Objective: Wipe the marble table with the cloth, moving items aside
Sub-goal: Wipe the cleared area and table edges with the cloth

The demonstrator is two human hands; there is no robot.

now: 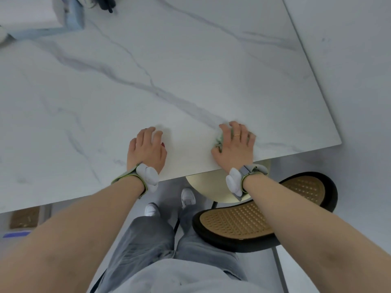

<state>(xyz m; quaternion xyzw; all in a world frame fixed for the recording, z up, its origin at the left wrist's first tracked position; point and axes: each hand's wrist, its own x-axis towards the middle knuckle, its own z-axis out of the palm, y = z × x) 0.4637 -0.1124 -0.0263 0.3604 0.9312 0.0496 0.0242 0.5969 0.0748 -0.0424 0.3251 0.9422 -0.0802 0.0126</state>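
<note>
While both hands sit near marble table (190,66) edge at 6 o'clock: left hand (147,148) flat on bare marble, fingers loosely spread, holding nothing; right hand (234,144) presses pale green cloth (219,140) bunched beneath, fingers curled over it.

Cloth (220,138) mostly hidden under right hand (234,144).

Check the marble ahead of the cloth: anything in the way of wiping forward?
Nothing close. The right hand presses the cloth at the table's near edge; bare marble lies ahead. Only a box and a dark object sit at the far left corner.
</note>
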